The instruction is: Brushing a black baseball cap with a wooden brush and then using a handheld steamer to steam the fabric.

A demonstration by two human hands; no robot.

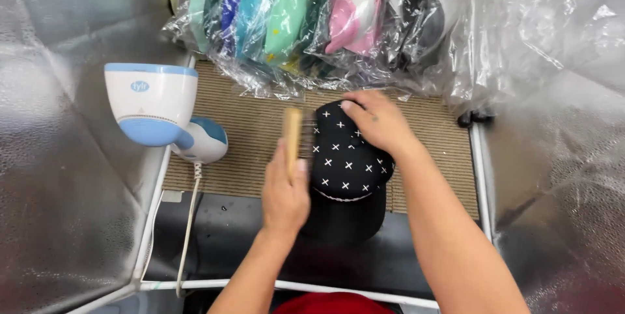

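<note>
A black cap (345,171) with small white crosses lies on a tan ribbed mat (247,131), its brim toward me. My right hand (377,122) rests on the crown's far side and holds the cap down. My left hand (285,193) grips a wooden-backed brush (293,133), its bristles against the cap's left side.
A white and blue handheld steamer (156,112) stands at the left, its cord (189,223) trailing to the front edge. Several caps in clear plastic bags (312,21) line the back. Silver foil walls (58,157) close in both sides. Something red (332,304) shows at the bottom.
</note>
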